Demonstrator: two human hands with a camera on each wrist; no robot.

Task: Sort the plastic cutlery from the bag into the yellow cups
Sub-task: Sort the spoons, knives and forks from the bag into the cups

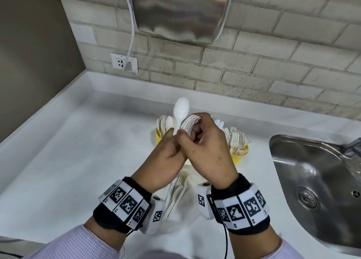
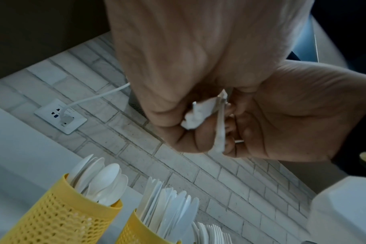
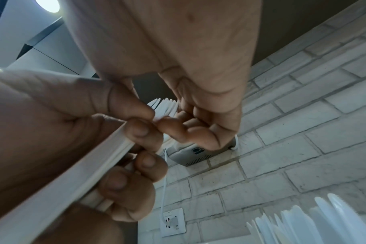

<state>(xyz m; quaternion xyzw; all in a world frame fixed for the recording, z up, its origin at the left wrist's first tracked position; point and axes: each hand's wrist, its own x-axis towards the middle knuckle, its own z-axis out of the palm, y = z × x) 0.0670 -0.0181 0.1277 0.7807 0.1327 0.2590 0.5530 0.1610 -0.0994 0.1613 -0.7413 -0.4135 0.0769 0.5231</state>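
Both hands meet above the yellow cups. My left hand grips a bundle of white cutlery handles, with a white spoon sticking up from it. My right hand pinches the heads of several white forks in the same bundle. The left yellow cup holds spoons and the right yellow cup holds forks. A middle cup of knives shows only in the left wrist view. The clear bag with more cutlery lies on the counter under my wrists.
A steel sink is set into the white counter at the right. A metal hand dryer hangs on the brick wall, its cord plugged into a socket. The counter ends in a corner at the left.
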